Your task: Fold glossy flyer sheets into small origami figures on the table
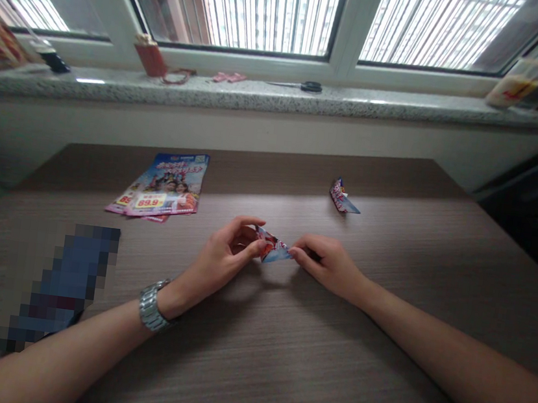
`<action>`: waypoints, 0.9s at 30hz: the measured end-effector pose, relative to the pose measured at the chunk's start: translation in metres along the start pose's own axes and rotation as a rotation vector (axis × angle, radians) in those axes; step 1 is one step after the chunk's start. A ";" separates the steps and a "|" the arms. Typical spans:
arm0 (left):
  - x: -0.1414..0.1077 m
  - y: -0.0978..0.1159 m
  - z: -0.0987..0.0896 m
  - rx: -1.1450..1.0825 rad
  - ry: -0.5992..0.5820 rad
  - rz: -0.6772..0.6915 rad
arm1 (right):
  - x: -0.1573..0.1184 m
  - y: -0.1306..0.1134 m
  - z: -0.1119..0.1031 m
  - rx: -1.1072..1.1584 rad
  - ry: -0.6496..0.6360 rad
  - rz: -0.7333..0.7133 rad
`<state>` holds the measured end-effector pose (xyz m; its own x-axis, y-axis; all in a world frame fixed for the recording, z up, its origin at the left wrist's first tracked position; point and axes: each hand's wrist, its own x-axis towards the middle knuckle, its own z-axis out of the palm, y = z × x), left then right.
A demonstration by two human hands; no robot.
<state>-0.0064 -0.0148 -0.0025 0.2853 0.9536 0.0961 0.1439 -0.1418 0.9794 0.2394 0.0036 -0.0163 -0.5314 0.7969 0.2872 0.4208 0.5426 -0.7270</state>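
While the table (pixel 239 368) spreads wide beneath me, I would use its flat surface to press down any crease that springs up. Beyond my left hand (pixel 223 251), the leaflets (pixel 173 183) overlap in a loose pile, well apart from the work. That hand is curled, thumb against fingers, gripping the left end of the folded paper (pixel 273 248); my right hand (pixel 328 261) pinches the other end. The folded paper is between them, seemingly just off the tabletop. I'd keep the left grip steady and let the right do the fine shaping, easing rather than tugging, since glossy print may slip or tear. Farther off to the right lies a second folded piece (pixel 342 199). Smallest of all, the pointed tip at my right fingertips deserves the lightest touch.
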 end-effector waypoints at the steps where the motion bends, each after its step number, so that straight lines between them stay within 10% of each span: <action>1: 0.000 -0.001 0.001 -0.012 -0.001 0.004 | 0.000 0.000 0.000 0.003 0.006 -0.003; 15: 0.001 -0.009 0.000 -0.036 -0.024 0.129 | 0.000 -0.003 -0.002 0.033 -0.033 -0.055; 27: -0.002 -0.006 0.004 0.018 -0.078 0.161 | 0.001 -0.012 0.007 0.341 -0.072 0.188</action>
<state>-0.0044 -0.0171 -0.0096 0.3789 0.8947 0.2364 0.1071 -0.2961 0.9491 0.2289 -0.0039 -0.0120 -0.5234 0.8470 0.0936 0.2535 0.2596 -0.9319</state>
